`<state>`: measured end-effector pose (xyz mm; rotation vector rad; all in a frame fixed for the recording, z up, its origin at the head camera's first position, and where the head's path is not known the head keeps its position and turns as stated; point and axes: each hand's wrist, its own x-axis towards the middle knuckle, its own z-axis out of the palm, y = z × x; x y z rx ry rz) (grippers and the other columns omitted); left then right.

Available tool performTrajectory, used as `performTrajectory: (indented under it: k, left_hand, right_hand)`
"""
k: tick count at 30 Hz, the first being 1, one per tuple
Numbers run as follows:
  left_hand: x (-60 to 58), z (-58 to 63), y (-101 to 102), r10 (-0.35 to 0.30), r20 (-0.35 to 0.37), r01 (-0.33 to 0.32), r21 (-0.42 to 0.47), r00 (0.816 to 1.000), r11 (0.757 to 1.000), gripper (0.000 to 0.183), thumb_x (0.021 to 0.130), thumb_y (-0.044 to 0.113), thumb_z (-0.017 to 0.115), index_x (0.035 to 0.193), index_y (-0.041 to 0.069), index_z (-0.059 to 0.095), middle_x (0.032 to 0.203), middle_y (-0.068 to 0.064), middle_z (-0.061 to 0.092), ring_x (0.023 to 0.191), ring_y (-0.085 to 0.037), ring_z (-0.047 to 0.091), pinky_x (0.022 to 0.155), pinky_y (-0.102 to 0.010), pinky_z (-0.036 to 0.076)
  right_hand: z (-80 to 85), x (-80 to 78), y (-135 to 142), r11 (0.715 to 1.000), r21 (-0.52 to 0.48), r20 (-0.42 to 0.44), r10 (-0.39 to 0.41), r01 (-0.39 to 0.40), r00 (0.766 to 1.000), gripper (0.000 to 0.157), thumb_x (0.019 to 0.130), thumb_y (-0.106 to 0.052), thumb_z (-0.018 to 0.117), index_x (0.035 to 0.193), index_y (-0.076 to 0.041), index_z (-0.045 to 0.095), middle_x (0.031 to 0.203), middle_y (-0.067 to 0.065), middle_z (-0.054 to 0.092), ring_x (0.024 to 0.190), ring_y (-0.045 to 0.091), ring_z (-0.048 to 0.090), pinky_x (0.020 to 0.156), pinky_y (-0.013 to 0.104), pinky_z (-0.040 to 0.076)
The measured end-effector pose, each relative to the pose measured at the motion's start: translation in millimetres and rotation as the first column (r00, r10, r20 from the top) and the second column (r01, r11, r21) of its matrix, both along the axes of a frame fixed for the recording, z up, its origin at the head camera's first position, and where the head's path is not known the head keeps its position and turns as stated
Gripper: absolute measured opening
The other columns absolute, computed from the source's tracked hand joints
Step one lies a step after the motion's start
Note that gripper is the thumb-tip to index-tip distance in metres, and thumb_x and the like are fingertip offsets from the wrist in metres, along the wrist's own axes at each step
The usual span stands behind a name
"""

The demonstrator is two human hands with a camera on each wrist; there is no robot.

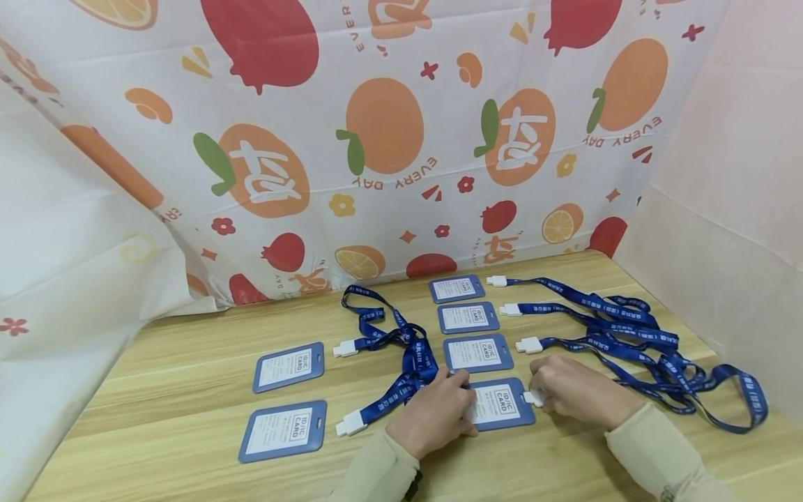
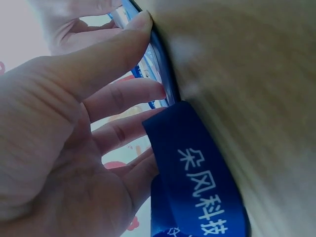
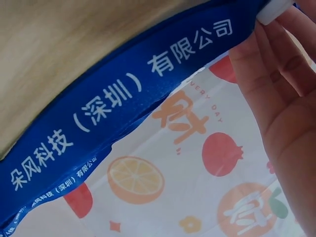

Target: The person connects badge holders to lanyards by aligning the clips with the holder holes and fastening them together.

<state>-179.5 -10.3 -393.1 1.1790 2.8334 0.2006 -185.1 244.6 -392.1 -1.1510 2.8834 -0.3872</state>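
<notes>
Blue plastic frames the card holder point(image 1: 500, 404) that lies flat on the wooden desk point(image 1: 188, 418), nearest the person, last in a column of four. The left hand point(image 1: 433, 411) rests on its left edge with fingers curled down over it; in the left wrist view the fingertips point(image 2: 143, 22) press against the holder's dark rim point(image 2: 163, 64), so this grip pins the holder rather than lifting it. The right hand point(image 1: 574, 390) sits at the holder's right end, and its grip pinches a white clip point(image 1: 534, 397) just beside the holder's edge (the right wrist view shows that clip point(image 3: 276, 10) between the fingertips point(image 3: 291, 59), with its lanyard's strap point(image 3: 123, 98) running off it, white characters printed along the blue). Whether the clip already touches the holder cannot be told.

Above this holder the other three holders point(image 1: 478, 352) lie in line toward the cloth backdrop, each with a white clip close to its right side. Their lanyards point(image 1: 627, 335) trail off to the right in a loose tangle of blue loops. To the left, a second bundle of lanyards point(image 1: 401, 348) curls between the column and two more holders point(image 1: 288, 366) lying apart near the desk's left part; one strap passes under the left hand, seen close in the left wrist view point(image 2: 202, 177). A fruit-patterned cloth point(image 1: 376, 139) hangs behind the desk, with plain pale sheets at both sides.
</notes>
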Motion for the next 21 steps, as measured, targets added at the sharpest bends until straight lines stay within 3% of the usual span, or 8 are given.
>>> performTrajectory:
  k: [21]
  left_hand:
    - [0.3, 1.4, 1.0, 0.006, 0.014, -0.006, 0.016, 1.0, 1.0, 0.032, 0.08, 0.034, 0.087, 0.1, 0.011, 0.08, 0.101, 0.002, 0.06, 0.086, -0.016, 0.047, 0.074, -0.022, 0.046]
  right_hand:
    - [-2.6, -3.4, 2.4, 1.0, -0.004, 0.02, 0.004, -0.004, 1.0, 0.024, 0.068, 0.011, 0.082, 0.086, -0.003, 0.08, 0.081, -0.004, 0.063, 0.072, 0.005, 0.058, 0.063, 0.02, 0.054]
